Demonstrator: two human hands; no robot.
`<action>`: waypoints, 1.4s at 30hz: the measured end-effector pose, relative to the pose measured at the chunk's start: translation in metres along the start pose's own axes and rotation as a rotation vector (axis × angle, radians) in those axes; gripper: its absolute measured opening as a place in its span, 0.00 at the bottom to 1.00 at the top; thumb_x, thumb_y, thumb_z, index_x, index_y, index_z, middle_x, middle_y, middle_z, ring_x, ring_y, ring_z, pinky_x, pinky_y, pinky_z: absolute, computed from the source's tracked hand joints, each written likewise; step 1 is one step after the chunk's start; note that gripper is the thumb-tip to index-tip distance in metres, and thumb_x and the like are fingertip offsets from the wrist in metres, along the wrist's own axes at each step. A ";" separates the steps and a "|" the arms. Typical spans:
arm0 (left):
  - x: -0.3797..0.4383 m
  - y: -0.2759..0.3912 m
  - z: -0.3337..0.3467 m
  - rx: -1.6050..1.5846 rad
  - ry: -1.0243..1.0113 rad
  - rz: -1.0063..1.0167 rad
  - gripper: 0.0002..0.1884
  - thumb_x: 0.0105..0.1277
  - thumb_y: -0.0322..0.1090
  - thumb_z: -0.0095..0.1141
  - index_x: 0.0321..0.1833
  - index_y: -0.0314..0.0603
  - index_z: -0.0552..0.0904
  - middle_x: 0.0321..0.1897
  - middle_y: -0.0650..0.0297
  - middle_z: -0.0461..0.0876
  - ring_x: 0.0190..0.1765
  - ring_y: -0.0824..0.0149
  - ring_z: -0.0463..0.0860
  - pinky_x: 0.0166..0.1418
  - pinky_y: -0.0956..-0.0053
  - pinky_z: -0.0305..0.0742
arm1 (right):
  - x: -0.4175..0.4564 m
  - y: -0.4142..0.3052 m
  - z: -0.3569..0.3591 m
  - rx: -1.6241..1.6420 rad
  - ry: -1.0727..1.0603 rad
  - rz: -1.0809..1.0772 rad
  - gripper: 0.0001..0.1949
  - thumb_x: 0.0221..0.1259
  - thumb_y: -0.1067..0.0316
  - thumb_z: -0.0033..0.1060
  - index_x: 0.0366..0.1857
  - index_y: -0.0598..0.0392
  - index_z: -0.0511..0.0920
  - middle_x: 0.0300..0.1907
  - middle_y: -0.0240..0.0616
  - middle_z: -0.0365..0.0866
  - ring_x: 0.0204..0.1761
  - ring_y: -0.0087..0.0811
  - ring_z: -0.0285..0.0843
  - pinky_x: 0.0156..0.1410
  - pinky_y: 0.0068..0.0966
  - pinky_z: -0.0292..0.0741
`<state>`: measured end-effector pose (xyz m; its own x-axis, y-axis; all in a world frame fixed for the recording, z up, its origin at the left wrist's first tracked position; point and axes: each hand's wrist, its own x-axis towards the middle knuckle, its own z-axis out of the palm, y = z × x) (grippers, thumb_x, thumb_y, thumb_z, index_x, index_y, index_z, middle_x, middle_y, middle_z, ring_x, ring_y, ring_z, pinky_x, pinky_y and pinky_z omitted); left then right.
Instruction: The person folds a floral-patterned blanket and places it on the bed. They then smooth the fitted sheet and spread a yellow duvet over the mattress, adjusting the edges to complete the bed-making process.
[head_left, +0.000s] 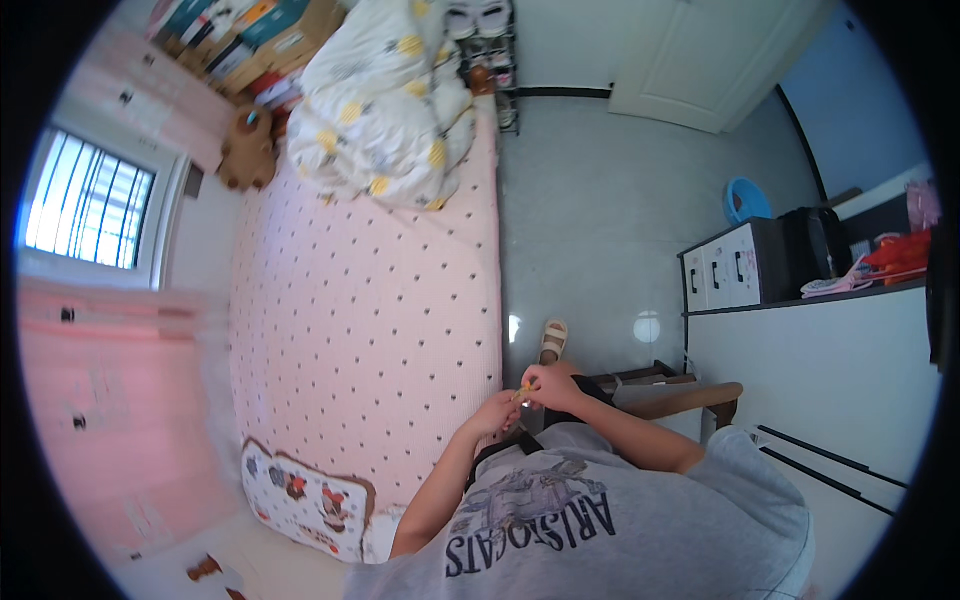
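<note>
My left hand (495, 414) and my right hand (553, 384) meet in front of my waist, near the side of the bed. Pinched between the fingers of both is a small yellowish item (523, 392); it is too small to identify, and the fingers partly cover it. To the left spreads the bed's pink sheet (367, 300), dotted with small dark hearts. One foot in a cream sandal (553, 341) shows on the grey floor (592, 195) just beyond my hands.
A crumpled white quilt (382, 112), a teddy bear (250, 150) and a pillow (307, 499) lie on the bed. To my right stand a wooden-armed chair (686, 401) and a drawer cabinet (720, 270). A blue basin (747, 201) and a door (675, 60) are farther off.
</note>
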<state>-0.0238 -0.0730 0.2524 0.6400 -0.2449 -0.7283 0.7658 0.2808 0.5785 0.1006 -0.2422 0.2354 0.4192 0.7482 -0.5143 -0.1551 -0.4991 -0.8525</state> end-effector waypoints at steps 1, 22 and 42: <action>0.011 0.012 0.002 0.083 -0.003 -0.012 0.15 0.85 0.47 0.49 0.49 0.44 0.82 0.23 0.73 0.69 0.22 0.77 0.65 0.26 0.78 0.63 | 0.002 -0.012 -0.019 -0.075 -0.063 0.033 0.10 0.67 0.59 0.71 0.39 0.52 0.81 0.29 0.33 0.90 0.27 0.24 0.89 0.31 0.25 0.80; 0.394 0.383 0.162 0.709 -0.544 0.188 0.27 0.77 0.43 0.62 0.76 0.46 0.75 0.60 0.62 0.84 0.54 0.73 0.83 0.55 0.76 0.78 | -0.022 0.040 -0.388 0.655 1.104 0.236 0.10 0.64 0.67 0.72 0.45 0.57 0.83 0.31 0.35 0.83 0.31 0.27 0.81 0.38 0.26 0.80; 0.551 0.445 0.346 0.700 -0.156 0.195 0.05 0.69 0.32 0.68 0.40 0.38 0.86 0.30 0.70 0.85 0.34 0.78 0.79 0.40 0.80 0.74 | -0.136 0.294 -0.679 0.959 2.129 0.377 0.15 0.62 0.79 0.68 0.52 0.58 0.78 0.36 0.41 0.86 0.31 0.31 0.87 0.34 0.26 0.85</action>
<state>0.6913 -0.4037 0.2355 0.7300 -0.3944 -0.5582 0.4652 -0.3116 0.8285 0.6057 -0.7875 0.1174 0.1696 -0.9183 -0.3577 -0.3634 0.2791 -0.8888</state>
